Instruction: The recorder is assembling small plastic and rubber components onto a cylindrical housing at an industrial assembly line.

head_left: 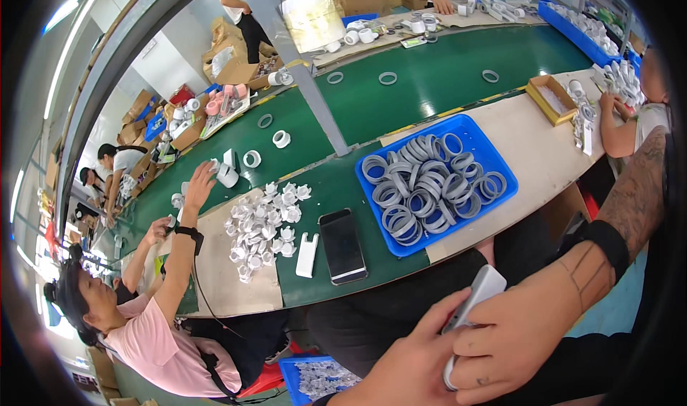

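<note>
In front of my lap I hold a long white-and-grey plastic piece point(485, 289) with a rounded end. My left hand point(418, 352) is closed around its lower part. My right hand point(512, 331) is closed over it from the right, its fingers overlapping the left ones. Most of the piece is hidden by my fingers; a curved white edge shows lower down. Nearest on the bench are a blue tray point(507, 166) heaped with grey rings point(429, 184), a dark phone point(342, 245) lying flat and a white plastic part point(307, 254).
White small parts point(261, 223) lie piled on cardboard at the left. A person in pink point(164, 341) reaches over the green conveyor belt point(444, 62), which carries scattered rings. A grey post point(300, 70) rises by the belt. Below sits a blue bin point(290, 377). Another person point(630, 130) works at right.
</note>
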### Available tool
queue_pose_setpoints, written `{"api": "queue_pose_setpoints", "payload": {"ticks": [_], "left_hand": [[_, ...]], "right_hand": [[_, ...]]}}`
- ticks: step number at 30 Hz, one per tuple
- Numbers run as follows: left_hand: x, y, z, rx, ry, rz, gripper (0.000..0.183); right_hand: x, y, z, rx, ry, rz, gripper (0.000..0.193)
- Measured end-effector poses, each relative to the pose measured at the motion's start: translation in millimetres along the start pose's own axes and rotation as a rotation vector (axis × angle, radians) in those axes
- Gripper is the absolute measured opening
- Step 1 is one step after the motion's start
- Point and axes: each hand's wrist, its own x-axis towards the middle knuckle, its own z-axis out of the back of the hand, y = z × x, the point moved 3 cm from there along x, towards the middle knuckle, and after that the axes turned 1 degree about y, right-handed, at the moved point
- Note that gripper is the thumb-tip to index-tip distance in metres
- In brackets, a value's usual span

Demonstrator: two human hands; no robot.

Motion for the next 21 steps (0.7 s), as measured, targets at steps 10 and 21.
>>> {"api": "queue_pose_setpoints", "payload": {"ticks": [10,21], "left_hand": [[10,1,-3,-0.378,0.214,0.267,0.061],[22,23,5,-0.052,-0.048,0.216,0.083]], "right_hand": [[-11,-4,-2,0.082,-0.015,-0.042,0.012],[-24,-25,-15,-0.219,0.015,-0.014,0.014]]}}
